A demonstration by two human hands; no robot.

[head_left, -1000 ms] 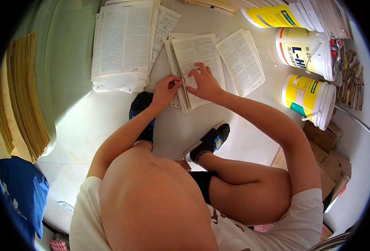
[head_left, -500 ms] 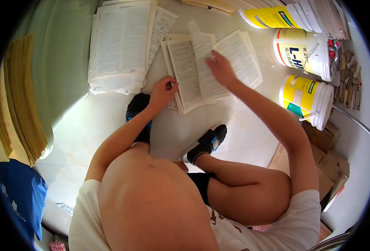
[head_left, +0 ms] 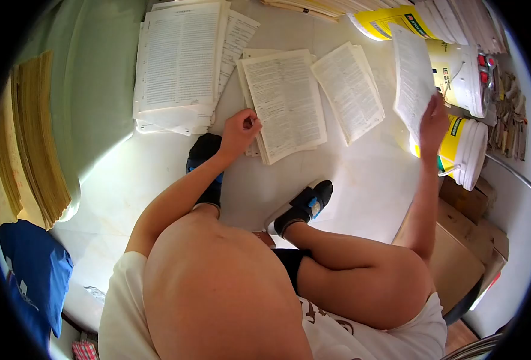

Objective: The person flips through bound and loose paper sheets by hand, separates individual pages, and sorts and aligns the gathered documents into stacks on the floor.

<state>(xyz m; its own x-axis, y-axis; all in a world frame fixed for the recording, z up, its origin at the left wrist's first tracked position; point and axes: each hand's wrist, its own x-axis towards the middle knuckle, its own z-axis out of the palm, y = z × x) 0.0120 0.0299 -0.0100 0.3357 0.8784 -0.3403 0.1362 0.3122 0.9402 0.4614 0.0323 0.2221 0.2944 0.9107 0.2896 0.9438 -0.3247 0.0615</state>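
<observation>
A printed sheet [head_left: 413, 81] is raised at the right in my right hand [head_left: 434, 125], whose fingers are closed on its lower right edge. My left hand [head_left: 241, 131] rests at the left edge of the middle paper stack [head_left: 286, 102], fingers curled together; whether a page edge is between them is too small to tell. To the right of that stack lies a smaller, tilted stack of printed sheets [head_left: 350, 93]. A larger pile of printed pages [head_left: 178, 60] lies on the floor at the upper left.
White and yellow buckets [head_left: 470, 153] stand along the right side, partly behind the raised sheet. Cardboard boxes [head_left: 451, 240] are at the lower right. Thick paper bundles [head_left: 40, 144] and a blue bag [head_left: 37, 264] are at the left. My slippered feet [head_left: 313, 201] are below the papers.
My right hand has lifted a sheet off the middle stack and carried it right, in front of the buckets. My left hand has stayed by the stack's left edge.
</observation>
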